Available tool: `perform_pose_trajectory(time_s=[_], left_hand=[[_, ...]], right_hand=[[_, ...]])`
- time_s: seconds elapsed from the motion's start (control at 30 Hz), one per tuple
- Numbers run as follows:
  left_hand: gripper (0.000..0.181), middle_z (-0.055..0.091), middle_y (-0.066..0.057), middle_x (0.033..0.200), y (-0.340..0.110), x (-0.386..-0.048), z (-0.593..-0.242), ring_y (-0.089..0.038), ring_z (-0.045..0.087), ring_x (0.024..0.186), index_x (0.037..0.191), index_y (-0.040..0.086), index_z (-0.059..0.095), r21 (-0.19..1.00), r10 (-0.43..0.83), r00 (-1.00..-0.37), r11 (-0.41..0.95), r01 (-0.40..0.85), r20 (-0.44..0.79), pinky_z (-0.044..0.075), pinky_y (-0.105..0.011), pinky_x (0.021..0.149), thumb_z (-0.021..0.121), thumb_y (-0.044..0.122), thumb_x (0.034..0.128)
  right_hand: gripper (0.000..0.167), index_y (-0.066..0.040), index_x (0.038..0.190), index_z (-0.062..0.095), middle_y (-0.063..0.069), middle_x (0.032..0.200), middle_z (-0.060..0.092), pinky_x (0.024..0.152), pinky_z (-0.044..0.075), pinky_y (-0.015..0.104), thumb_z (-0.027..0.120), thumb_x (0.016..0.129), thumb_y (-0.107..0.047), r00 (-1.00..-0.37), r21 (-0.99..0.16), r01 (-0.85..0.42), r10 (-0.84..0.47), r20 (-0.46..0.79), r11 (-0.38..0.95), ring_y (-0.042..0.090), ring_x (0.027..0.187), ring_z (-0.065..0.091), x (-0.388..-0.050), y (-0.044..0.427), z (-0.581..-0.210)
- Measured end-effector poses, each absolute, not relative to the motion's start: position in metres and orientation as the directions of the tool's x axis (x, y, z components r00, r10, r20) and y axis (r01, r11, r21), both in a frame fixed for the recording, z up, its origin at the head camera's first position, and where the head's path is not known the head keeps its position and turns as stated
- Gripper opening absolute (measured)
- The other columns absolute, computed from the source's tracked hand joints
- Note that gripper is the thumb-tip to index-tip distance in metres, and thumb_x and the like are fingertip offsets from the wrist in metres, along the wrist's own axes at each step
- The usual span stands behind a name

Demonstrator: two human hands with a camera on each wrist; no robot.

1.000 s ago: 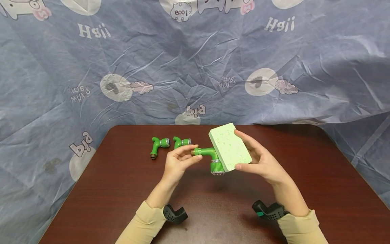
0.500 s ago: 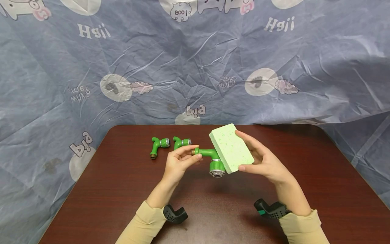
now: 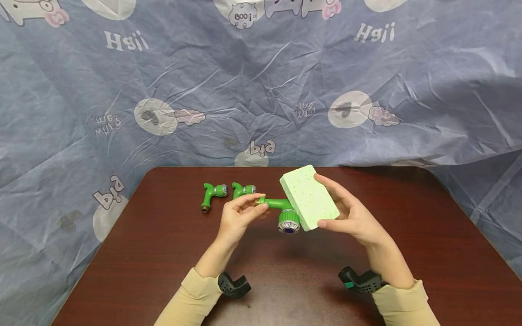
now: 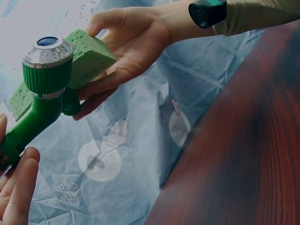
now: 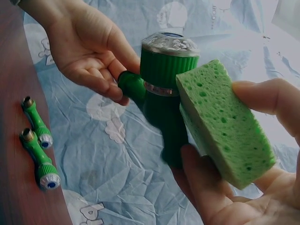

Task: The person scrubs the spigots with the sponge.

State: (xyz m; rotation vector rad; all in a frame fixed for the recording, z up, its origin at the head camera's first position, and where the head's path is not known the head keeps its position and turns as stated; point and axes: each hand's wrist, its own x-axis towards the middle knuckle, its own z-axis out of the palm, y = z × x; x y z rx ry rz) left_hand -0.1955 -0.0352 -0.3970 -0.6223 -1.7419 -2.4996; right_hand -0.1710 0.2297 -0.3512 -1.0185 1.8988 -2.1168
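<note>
My left hand [image 3: 236, 219] pinches the brass threaded end of a green tap [image 3: 274, 204] between thumb and fingers, above the table. The tap lies sideways, and its ribbed knob [image 3: 288, 221] with a chrome rim and blue centre points down toward the head camera. My right hand [image 3: 356, 217] grips a pale green sponge [image 3: 309, 198] by its edges, thumb on one side and fingers on the other. In the right wrist view the sponge [image 5: 225, 122] lies against the tap body [image 5: 164, 112] beside the knob. From the head, the sponge hides the tap's far end.
Two similar green taps, a left one [image 3: 209, 197] and a right one [image 3: 240, 190], lie on the dark brown table [image 3: 163, 262] behind my left hand. The left hand partly covers the right one. A blue-grey patterned cloth [image 3: 261, 81] hangs behind the table.
The held tap has rolled in my left fingers, so its knob's chrome face with the blue centre now shows. The sponge has shifted only slightly.
</note>
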Motion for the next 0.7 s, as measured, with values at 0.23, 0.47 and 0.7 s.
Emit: perform_pose_trajectory(time_s=[0.23, 0.47, 0.7], left_hand=[[0.035, 0.068, -0.005, 0.086, -0.035, -0.196, -0.398, -0.020, 0.068, 0.073, 0.111, -0.021, 0.055, 0.892, 0.197, -0.920, -0.379, 0.246, 0.338, 0.049, -0.058, 0.077, 0.067, -0.005, 0.0820], [0.033, 0.069, -0.004, 0.088, -0.035, -0.197, -0.399, -0.022, 0.068, 0.073, 0.108, -0.022, 0.056, 0.893, 0.171, -0.924, -0.366, 0.264, 0.343, 0.055, -0.049, 0.073, 0.067, -0.003, 0.0828], [0.032, 0.067, -0.006, 0.089, -0.035, -0.197, -0.399, -0.024, 0.068, 0.072, 0.109, -0.019, 0.057, 0.878, 0.159, -0.915, -0.380, 0.290, 0.371, 0.053, -0.053, 0.072, 0.067, -0.003, 0.0836]], right_hand=[[0.088, -0.009, 0.149, 0.022, 0.012, 0.140, 0.033, 0.076, 0.055, 0.028, 0.061, 0.075, 0.020, -0.773, -0.920, -0.340, -0.499, 0.392, -0.197, 0.018, 0.109, 0.049, -0.171, 0.228, -0.353], [0.088, -0.009, 0.150, 0.021, 0.010, 0.143, 0.028, 0.080, 0.054, 0.027, 0.059, 0.076, 0.021, -0.772, -0.899, -0.323, -0.467, 0.431, -0.295, 0.018, 0.113, 0.047, -0.172, 0.221, -0.355], [0.085, -0.008, 0.149, 0.021, 0.010, 0.144, 0.029, 0.081, 0.053, 0.028, 0.059, 0.078, 0.020, -0.776, -0.880, -0.323, -0.435, 0.457, -0.348, 0.018, 0.116, 0.047, -0.172, 0.215, -0.357]])
